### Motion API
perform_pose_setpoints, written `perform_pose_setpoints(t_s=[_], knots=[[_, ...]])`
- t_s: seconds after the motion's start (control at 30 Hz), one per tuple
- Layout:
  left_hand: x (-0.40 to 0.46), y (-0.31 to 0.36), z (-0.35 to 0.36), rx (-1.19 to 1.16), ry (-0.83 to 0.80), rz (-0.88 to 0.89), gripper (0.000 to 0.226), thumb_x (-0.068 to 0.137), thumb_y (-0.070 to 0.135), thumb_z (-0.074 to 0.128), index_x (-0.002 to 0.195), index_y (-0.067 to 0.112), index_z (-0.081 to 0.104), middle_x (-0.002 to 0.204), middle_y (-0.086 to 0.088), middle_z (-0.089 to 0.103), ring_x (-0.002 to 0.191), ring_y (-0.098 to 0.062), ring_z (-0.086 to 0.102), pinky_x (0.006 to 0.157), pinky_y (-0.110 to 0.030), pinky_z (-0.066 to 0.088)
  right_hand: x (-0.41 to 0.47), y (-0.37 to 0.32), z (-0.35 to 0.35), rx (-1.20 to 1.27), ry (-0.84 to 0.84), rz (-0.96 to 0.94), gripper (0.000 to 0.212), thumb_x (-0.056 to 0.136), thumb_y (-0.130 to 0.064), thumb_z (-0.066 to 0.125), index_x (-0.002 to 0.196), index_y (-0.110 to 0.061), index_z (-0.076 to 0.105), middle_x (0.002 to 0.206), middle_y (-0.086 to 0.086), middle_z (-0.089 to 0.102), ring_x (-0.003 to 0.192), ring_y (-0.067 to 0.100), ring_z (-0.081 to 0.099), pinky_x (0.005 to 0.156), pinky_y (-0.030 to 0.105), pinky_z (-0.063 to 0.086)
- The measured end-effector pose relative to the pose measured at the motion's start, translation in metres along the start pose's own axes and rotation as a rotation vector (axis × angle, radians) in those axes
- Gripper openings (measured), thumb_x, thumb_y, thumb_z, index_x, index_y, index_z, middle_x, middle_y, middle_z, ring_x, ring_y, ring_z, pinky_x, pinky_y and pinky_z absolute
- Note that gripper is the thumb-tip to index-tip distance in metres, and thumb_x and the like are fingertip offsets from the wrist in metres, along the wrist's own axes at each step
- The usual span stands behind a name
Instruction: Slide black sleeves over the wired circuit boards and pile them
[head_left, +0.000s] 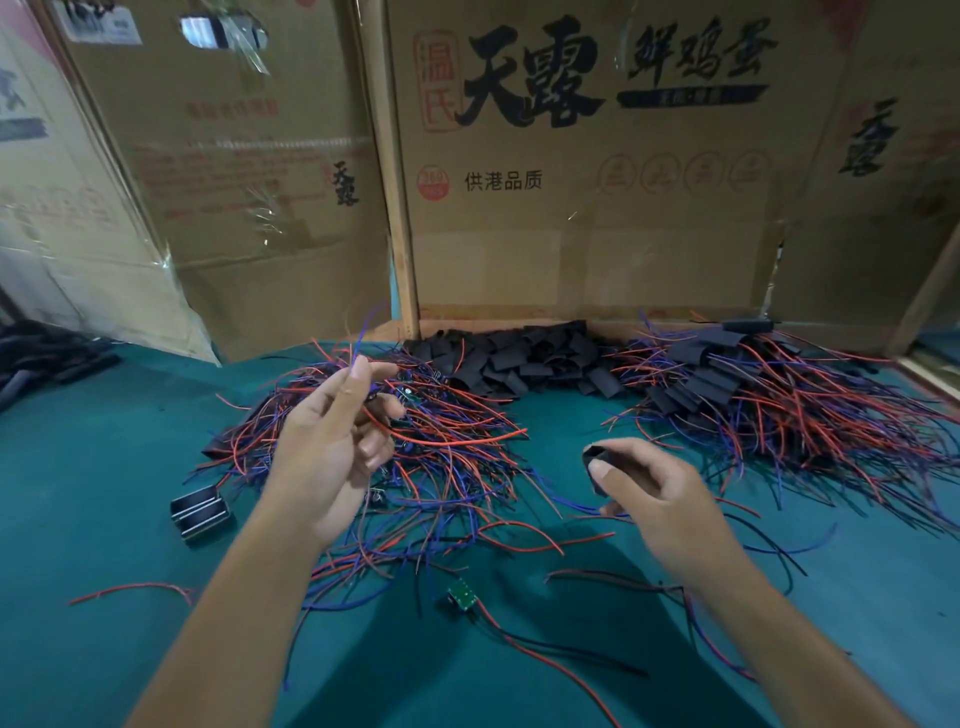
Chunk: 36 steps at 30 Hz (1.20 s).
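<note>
The left hand (332, 447) pinched a red wire (457, 439) above the unsleeved pile (415, 467); the right hand (649, 493) gripped a black sleeve (592, 462). Loose sleeves (519, 358) lay against the cardboard wall (571, 234), beside the finished pile (753, 395). Bare green mat (104, 441) stretched leftward.

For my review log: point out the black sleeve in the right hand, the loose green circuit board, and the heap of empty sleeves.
black sleeve (594, 460), head view, its exposed upper end
green circuit board (462, 593), head view, board face
heap of empty sleeves (511, 358), head view, heap middle
</note>
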<state>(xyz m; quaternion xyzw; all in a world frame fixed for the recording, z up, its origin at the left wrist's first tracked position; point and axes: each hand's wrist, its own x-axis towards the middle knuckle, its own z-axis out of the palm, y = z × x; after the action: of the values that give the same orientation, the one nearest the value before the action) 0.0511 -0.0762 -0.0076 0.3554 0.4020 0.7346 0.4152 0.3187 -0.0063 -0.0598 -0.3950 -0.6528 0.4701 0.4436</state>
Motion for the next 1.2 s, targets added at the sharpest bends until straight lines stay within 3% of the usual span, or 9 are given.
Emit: perform_pose_setpoints(t_s=[0.13,0.27,0.4,0.47,0.67,0.8,1.2], knots=[[-0.004,-0.006,0.001,-0.068,0.001,0.048,0.033,0.092,0.038,0.056,0.104,0.01,0.067,0.065,-0.004,0.051,0.044,-0.008,0.032,0.042,-0.018,0.029,-0.003,-0.006,-0.003,-0.408,-0.026,-0.296,0.017,0.088,-0.021,0.069,0.105,-0.026,0.067,0.097,-0.016,0.067,0.093,-0.002,0.06,0.077,0.006,0.042],[-0.003,-0.006,-0.001,-0.129,-0.034,0.025,0.033,0.094,0.041,0.054,0.102,0.012,0.067,0.06,0.002,0.041,0.043,-0.006,0.029,0.04,-0.016,0.026,-0.003,-0.001,0.0,-0.533,-0.05,-0.391,0.024,0.09,-0.02,0.068,0.114,-0.022,0.065,0.105,-0.013,0.064,0.099,-0.001,0.055,0.084,0.004,0.038],[-0.003,-0.009,-0.002,-0.199,-0.073,-0.013,0.032,0.095,0.043,0.053,0.099,0.014,0.066,0.059,0.004,0.039,0.042,-0.004,0.029,0.039,-0.016,0.029,-0.008,0.002,0.009,-0.333,-0.168,-0.288,0.025,0.091,-0.018,0.067,0.108,-0.036,0.063,0.101,-0.021,0.067,0.096,-0.002,0.062,0.079,0.006,0.042],[-0.004,-0.01,0.0,-0.177,-0.078,-0.002,0.032,0.095,0.043,0.053,0.099,0.015,0.066,0.059,0.004,0.039,0.042,-0.004,0.029,0.039,-0.016,0.03,-0.009,0.003,0.013,-0.261,-0.213,-0.26,0.021,0.091,-0.022,0.067,0.109,-0.034,0.066,0.099,-0.022,0.068,0.091,-0.003,0.063,0.078,0.007,0.043],[-0.009,-0.01,0.007,-0.11,-0.111,0.053,0.031,0.095,0.042,0.05,0.096,0.017,0.068,0.057,0.003,0.039,0.042,-0.004,0.028,0.039,-0.016,0.028,-0.013,-0.001,0.018,0.186,-0.328,-0.123,0.025,0.087,-0.03,0.065,0.11,-0.021,0.07,0.104,0.009,0.072,0.089,0.016,0.067,0.086,0.031,0.055],[-0.012,-0.009,0.011,-0.096,-0.11,0.08,0.031,0.095,0.041,0.05,0.097,0.015,0.067,0.057,0.002,0.039,0.041,-0.004,0.027,0.039,-0.016,0.028,-0.015,-0.003,0.017,0.335,-0.401,-0.065,0.031,0.088,-0.031,0.062,0.113,-0.016,0.071,0.107,0.012,0.072,0.094,0.023,0.068,0.082,0.031,0.055],[-0.016,-0.009,0.013,-0.011,-0.116,0.115,0.03,0.09,0.04,0.054,0.098,0.014,0.066,0.057,0.0,0.039,0.042,-0.006,0.026,0.04,-0.017,0.026,-0.016,-0.008,0.017,0.457,-0.468,-0.022,0.04,0.088,-0.033,0.059,0.116,-0.007,0.069,0.102,0.013,0.071,0.091,0.022,0.064,0.08,0.031,0.052]])
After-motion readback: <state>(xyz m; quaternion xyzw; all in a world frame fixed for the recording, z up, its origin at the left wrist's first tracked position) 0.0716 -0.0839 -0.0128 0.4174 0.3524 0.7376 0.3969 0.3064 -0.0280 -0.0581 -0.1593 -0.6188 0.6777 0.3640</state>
